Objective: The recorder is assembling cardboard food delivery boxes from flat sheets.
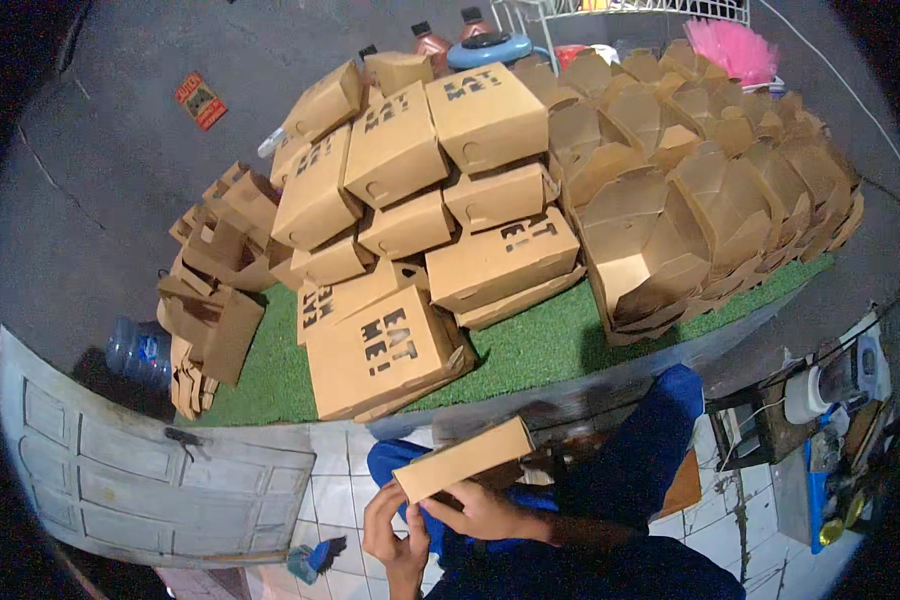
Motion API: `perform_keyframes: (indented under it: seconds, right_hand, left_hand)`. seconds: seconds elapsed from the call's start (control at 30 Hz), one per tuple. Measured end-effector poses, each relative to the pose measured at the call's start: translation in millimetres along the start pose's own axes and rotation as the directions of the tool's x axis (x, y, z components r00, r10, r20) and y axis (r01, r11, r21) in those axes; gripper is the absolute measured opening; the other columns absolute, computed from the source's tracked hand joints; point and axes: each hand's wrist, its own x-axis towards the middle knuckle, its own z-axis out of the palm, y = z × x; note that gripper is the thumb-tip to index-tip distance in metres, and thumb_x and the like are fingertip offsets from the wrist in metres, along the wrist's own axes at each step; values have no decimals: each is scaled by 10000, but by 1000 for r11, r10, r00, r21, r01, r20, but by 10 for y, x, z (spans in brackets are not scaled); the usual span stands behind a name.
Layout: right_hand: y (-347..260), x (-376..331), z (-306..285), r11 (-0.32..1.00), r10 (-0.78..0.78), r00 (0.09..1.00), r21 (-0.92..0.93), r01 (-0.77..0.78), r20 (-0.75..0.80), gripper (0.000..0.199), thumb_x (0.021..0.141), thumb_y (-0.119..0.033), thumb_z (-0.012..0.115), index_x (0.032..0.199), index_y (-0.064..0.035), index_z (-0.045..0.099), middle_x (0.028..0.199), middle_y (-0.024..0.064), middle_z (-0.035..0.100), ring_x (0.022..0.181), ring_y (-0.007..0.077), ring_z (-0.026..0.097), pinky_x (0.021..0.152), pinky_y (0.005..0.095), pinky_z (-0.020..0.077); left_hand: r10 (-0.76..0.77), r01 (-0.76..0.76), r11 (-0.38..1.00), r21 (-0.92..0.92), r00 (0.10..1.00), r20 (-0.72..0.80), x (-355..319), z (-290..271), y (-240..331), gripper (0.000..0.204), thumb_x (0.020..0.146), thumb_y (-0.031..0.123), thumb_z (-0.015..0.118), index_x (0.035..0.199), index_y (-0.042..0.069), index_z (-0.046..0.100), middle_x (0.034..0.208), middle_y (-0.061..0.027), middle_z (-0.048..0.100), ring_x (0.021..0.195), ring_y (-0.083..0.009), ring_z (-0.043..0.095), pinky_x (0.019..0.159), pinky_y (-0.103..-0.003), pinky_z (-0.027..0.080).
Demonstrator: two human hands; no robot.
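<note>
box folding, well advanced: many done, one in hand.
i see the left hand [388, 532] and right hand [482, 512] pinching a flat kraft box blank [462, 458] over the lap, fingers curled on its lower edge. closed boxes [440, 190] are piled on the green mat [540, 345]; nested open boxes [700, 170] at right and unfolded blanks [210, 300] at left look unfinished to me.
</note>
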Motion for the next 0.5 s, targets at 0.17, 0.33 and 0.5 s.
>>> perform_keyframes:
  seconds: [0.17, 0.33, 0.5]
  right_hand:
    - [26, -30, 29, 991, 86, 990, 90, -96, 113, 277, 875, -205, 539, 1076, -18, 574, 1037, 145, 602, 989, 308, 550, 872, 385, 407]
    - [124, -20, 99, 998, -7, 996, -67, 13, 85, 239, 899, -161, 525, 1063, 7, 570, 1028, 170, 602, 972, 273, 580, 845, 340, 437]
    - [-61, -49, 140, 921, 271, 793, 93, -378, 545, 426, 767, -389, 682, 1030, -72, 572, 1400, 160, 318, 1309, 390, 262, 958, 513, 350]
  left_hand:
    - [-35, 27, 993, -116, 997, -70, -18, -52, -99, 201, 692, 34, 683, 864, -32, 604, 878, -170, 631, 844, -282, 626, 764, -354, 498]
    - [-51, 50, 998, -46, 999, -19, -14, -123, -110, 168, 771, -19, 646, 938, -9, 626, 902, -157, 645, 833, -262, 629, 763, -332, 493]
    - [-143, 145, 989, 8, 983, -118, 21, -160, -251, 110, 775, 18, 651, 882, 2, 628, 804, -139, 636, 719, -259, 617, 666, -328, 488]
